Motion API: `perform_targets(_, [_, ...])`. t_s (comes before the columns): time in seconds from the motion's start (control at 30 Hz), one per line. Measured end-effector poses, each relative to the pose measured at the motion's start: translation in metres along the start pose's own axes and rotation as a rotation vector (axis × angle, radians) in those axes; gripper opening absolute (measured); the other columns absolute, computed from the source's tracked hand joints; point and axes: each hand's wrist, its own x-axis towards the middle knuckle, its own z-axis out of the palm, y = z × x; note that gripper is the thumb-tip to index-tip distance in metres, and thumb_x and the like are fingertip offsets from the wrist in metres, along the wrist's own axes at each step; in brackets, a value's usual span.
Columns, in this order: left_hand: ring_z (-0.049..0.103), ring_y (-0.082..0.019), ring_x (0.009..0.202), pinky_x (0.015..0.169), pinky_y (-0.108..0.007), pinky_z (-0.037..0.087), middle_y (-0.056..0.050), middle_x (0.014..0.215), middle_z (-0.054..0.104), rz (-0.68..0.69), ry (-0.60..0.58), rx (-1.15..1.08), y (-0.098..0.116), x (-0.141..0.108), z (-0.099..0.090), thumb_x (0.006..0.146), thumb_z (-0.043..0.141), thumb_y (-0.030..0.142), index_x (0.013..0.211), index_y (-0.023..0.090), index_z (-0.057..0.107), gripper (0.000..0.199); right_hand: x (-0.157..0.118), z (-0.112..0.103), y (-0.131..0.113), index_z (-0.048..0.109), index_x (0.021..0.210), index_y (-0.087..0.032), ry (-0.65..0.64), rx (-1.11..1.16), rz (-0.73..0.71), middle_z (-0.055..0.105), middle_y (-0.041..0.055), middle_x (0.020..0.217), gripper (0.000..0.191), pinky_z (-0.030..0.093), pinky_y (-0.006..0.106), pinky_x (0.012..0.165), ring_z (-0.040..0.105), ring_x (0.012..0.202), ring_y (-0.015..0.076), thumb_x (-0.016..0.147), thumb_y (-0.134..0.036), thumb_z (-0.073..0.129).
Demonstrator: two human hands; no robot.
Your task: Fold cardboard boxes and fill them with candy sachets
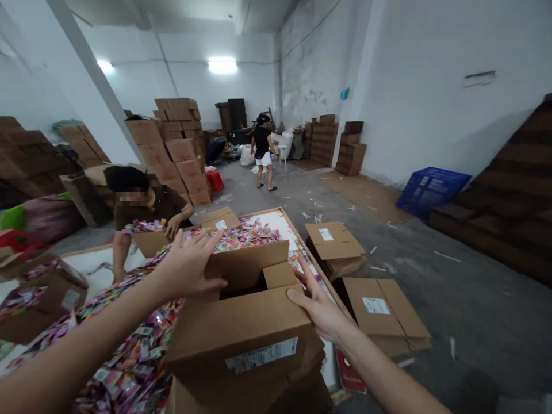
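Open carton (pixel 239 322) directly before you, near edge of the table (pixel 278 221), top flaps raised, a printed white label (pixel 263 355) on the side facing you. More cardboard shows under it (layered edges, hard to sort out).

Your left hand (pixel 194 261): open, fingers spread, above the carton's left side, thumb toward the opening; contact there you can't confirm from this angle. Your right hand (pixel 317 302): also open, at the right corner, thumb at the upper edge, fingers extended along the far side, no firm grip on the cardboard.

To your left, small colourful packets (pixel 146 345) lie heaped across the table and run on behind the carton. Beyond your left forearm, a co-worker in a dark cap and brown top (pixel 168 198) leans in, one hand at a smaller box (pixel 150 244) topped with packets, the other arm reaching down to the heap. Far left, another carton (pixel 52 302) holds packets too.

Right of the table: two stacks of flattened cartons (pixel 383 313), labels up. Farther back, a person in a black top and white shorts (pixel 262 144) stands on the grey floor (pixel 293 201).
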Motion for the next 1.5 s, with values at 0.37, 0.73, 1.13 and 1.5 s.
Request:
perform_targets(0.37, [0.014,-0.05,0.14,0.107,-0.069,0.01,-0.024,0.157,0.015,0.109,-0.378,-0.314,0.05,-0.032,0.009,0.037,0.065,0.081,0.152,0.022,0.005,0.143,0.008,-0.001,0.0,0.025,0.149,-0.035,0.197,0.009,-0.002,0.043,0.0085,0.144,0.111,0.048,0.042,0.093,0.057,0.114,0.0272,0.054,-0.034,0.082])
perform_targets(0.73, [0.027,-0.05,0.134,0.101,-0.067,0.026,-0.025,0.149,0.028,0.142,-0.356,-0.31,0.054,-0.033,0.003,0.043,0.075,0.063,0.152,0.03,0.011,0.13,0.021,-0.016,-0.008,0.055,0.128,-0.03,0.162,-0.173,-0.014,0.052,0.0052,0.139,0.07,0.048,0.04,0.094,0.055,0.119,0.0286,0.065,-0.055,0.074])
perform_targets(1.13, [-0.006,-0.041,0.144,0.108,-0.07,-0.007,-0.015,0.159,-0.001,0.203,-0.42,-0.345,0.08,-0.053,0.003,0.059,0.065,0.062,0.152,0.015,0.009,0.118,0.048,-0.009,-0.026,0.065,0.098,-0.021,-0.193,-0.468,0.142,0.066,-0.0023,0.086,0.05,0.05,0.028,0.068,0.061,0.076,0.0163,0.053,-0.032,0.082])
perform_targets(1.5, [0.014,-0.053,0.137,0.105,-0.069,0.012,-0.031,0.154,0.012,0.051,-0.388,-0.213,0.092,-0.031,0.002,0.043,0.076,0.06,0.152,0.016,0.005,0.137,0.059,-0.018,-0.016,0.058,0.116,-0.025,-0.121,-0.305,0.112,0.069,0.0022,0.1,0.063,0.052,0.032,0.069,0.065,0.081,0.0208,0.057,-0.04,0.077])
